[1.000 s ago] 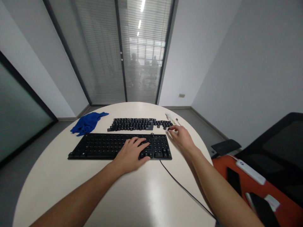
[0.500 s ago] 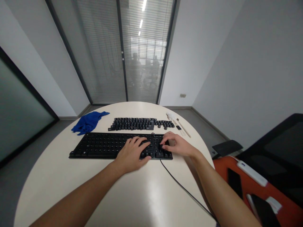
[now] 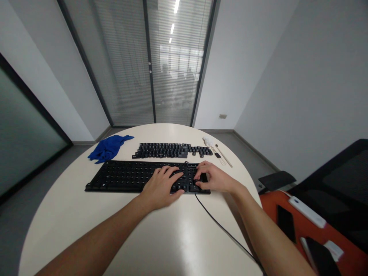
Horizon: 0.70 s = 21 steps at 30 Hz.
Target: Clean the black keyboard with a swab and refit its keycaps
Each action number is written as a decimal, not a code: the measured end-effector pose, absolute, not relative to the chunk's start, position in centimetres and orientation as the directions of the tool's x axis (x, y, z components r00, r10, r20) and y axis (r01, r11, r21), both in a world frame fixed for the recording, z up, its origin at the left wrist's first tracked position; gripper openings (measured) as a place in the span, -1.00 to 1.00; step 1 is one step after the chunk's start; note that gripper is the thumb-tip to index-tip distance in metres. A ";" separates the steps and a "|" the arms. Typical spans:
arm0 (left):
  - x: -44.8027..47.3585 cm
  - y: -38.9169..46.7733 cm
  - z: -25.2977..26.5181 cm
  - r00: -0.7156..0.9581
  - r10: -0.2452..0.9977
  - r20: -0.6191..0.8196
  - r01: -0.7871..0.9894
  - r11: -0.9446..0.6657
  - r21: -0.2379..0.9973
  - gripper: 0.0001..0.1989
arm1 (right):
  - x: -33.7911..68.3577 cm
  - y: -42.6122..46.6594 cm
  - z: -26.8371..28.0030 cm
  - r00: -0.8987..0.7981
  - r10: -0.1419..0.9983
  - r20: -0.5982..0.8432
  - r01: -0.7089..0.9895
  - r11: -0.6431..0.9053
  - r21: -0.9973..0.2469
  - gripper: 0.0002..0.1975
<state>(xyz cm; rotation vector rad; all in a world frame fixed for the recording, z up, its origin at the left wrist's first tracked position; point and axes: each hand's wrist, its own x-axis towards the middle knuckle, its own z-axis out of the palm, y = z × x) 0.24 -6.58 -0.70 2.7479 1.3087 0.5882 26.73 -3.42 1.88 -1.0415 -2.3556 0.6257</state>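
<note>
A black keyboard [image 3: 123, 177] lies on the table, most of its keys bare of caps, with some caps at its right end. My left hand [image 3: 161, 188] rests spread across its right half, fingers apart and palm down, holding nothing. Over the number pad, my right hand [image 3: 212, 177] has its thumb and fingers closed around a small black keycap, largely hidden by the fingertips. Behind the keyboard, loose black keycaps [image 3: 161, 150] are laid out in rows, with a smaller group of keycaps [image 3: 202, 150] to their right.
A crumpled blue cloth [image 3: 109, 148] lies at the back left of the round table [image 3: 71, 214]. A thin stick [image 3: 224, 155], a wire keycap puller [image 3: 217, 155] and white wadding [image 3: 207, 142] lie back right. A cable [image 3: 221, 224] runs toward me. An orange chair [image 3: 304, 226] holds several devices.
My right thumb and fingers have shifted slightly downward over the number pad. My left hand stays in place on the keyboard; the view has moved a little.
</note>
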 end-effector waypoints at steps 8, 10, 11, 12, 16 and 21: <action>0.2 -6.6 -0.7 0.568 0.756 0.326 0.740 -0.642 0.199 -0.48 | 26.8 -3.1 2.0 -0.661 0.713 0.235 0.454 0.629 -0.631 -0.83; 0.2 -6.6 -0.7 0.568 0.757 0.324 0.742 -0.641 0.198 -0.48 | 27.0 -3.0 1.8 -0.653 0.718 0.242 0.455 0.627 -0.632 -0.81; 0.2 -6.6 -0.7 0.568 0.757 0.322 0.742 -0.640 0.197 -0.48 | 27.1 -2.9 1.7 -0.643 0.724 0.249 0.460 0.626 -0.629 -0.82; 0.2 -6.6 -0.7 0.569 0.757 0.320 0.742 -0.641 0.196 -0.48 | 27.2 -2.8 1.6 -0.633 0.731 0.256 0.467 0.624 -0.626 -0.82; 0.2 -6.7 -0.8 0.579 0.753 0.311 0.738 -0.647 0.192 -0.47 | 27.7 -2.6 0.6 -0.568 0.792 0.224 0.514 0.554 -0.655 -0.53; 0.2 -6.8 -1.1 0.597 0.744 0.300 0.729 -0.659 0.186 -0.47 | 27.9 -2.5 -0.3 -0.518 0.851 0.090 0.487 0.380 -0.787 -0.25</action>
